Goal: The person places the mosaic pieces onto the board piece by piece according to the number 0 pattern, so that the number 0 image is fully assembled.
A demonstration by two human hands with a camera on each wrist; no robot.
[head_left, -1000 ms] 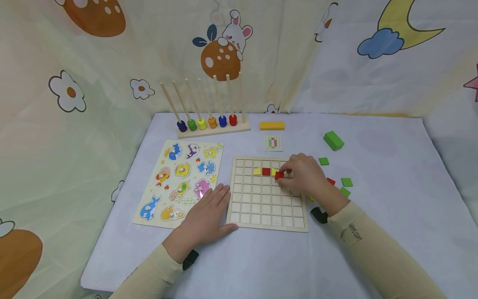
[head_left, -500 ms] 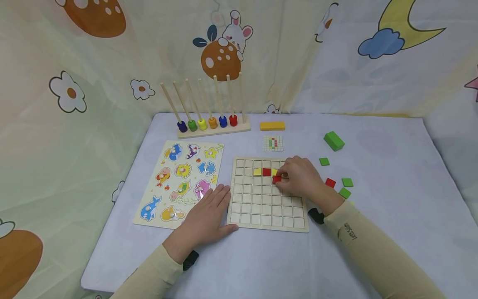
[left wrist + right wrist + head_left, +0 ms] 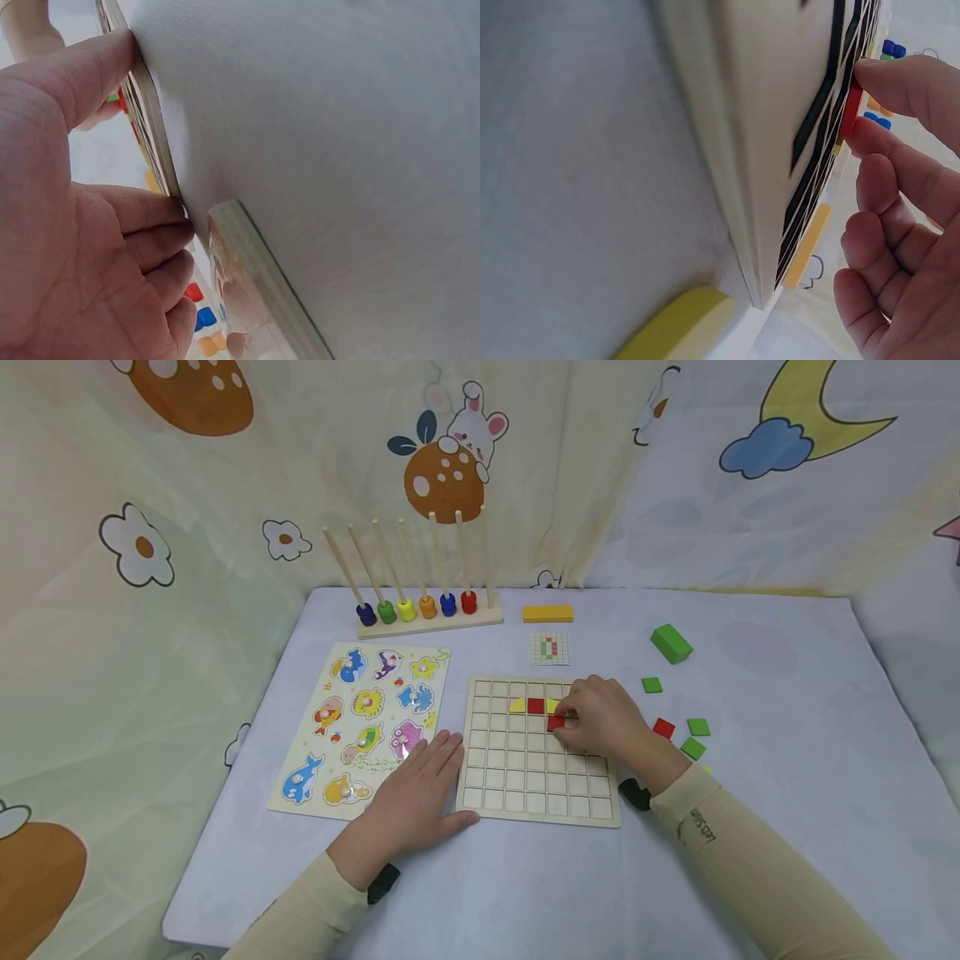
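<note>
A wooden grid board (image 3: 525, 793) lies in the middle of the table. In its second row sit a yellow piece (image 3: 517, 704) and a red tile (image 3: 535, 705). My right hand (image 3: 600, 718) pinches another red tile (image 3: 555, 722) down on the board, just below and right of those; the right wrist view shows the red tile (image 3: 850, 112) between thumb and forefinger. My left hand (image 3: 420, 793) lies flat on the table with its fingers straight, against the board's left edge (image 3: 154, 120).
An animal peg puzzle (image 3: 360, 727) lies left of the board. At the back stand a peg rack with coloured beads (image 3: 420, 606), a yellow block (image 3: 547, 612) and a small pattern card (image 3: 549, 648). Green tiles (image 3: 697, 727), a red tile (image 3: 663, 727) and a green block (image 3: 671, 642) lie to the right.
My right hand has slid a little left and down with the red tile, lowering it onto the board. The left hand has not moved.
</note>
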